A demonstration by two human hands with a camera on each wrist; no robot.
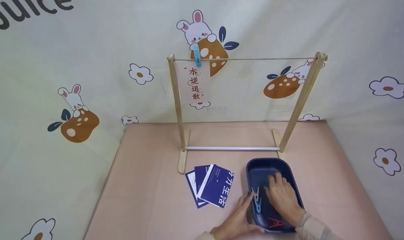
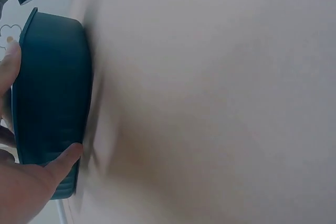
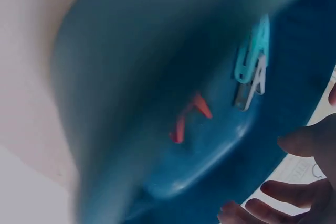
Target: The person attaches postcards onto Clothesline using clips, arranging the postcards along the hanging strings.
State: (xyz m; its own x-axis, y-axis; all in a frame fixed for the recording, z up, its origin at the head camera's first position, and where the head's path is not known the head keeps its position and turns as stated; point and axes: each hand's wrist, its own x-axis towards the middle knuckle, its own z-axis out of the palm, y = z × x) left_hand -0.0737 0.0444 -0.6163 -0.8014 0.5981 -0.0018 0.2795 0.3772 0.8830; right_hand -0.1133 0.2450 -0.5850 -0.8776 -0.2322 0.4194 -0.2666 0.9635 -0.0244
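Observation:
My left hand (image 1: pixel 236 218) holds the dark blue tray (image 1: pixel 250 166) at its near left corner, the thumb along the near end and the fingers against the left side. In the left wrist view one finger presses the tray's outer wall (image 2: pixel 55 87). Over the tray is my right hand (image 1: pixel 283 196), its thumb and fingers apart with nothing visible between them. In the tray lie a blue clothespin (image 1: pixel 258 205), a white clothespin (image 3: pixel 257 77) and a red clothespin (image 1: pixel 276 223). The right wrist view has the tray's near side blurred in front.
Behind the tray stands a wooden frame (image 1: pixel 300 100) with a string line (image 1: pixel 255 59). A blue clothespin (image 1: pixel 197 56) pins a pale card with red characters (image 1: pixel 194 83) to the line's left part. Overlapping purple-blue cards (image 1: pixel 216 186) lie left of the tray on the pink tabletop (image 1: pixel 145 186).

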